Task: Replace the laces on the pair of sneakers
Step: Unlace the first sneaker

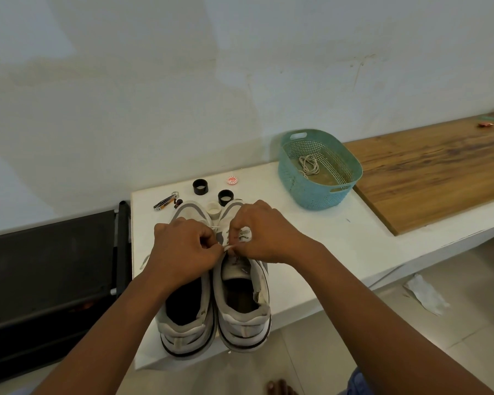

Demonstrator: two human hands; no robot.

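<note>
While sneakers (214,295) sit paired, both hands (183,249) (264,232) pinched on a white lace (229,247).

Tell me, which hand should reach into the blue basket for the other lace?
The right hand, probably. The blue basket with the coiled lace sits on the right side of the white table, nearer that hand. The left hand could keep pinching the lace on the right sneaker.

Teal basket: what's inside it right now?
Inside the teal basket lies one loose coil of pale lace on its brownish floor. The near wall hides the front strip of the floor.
</note>
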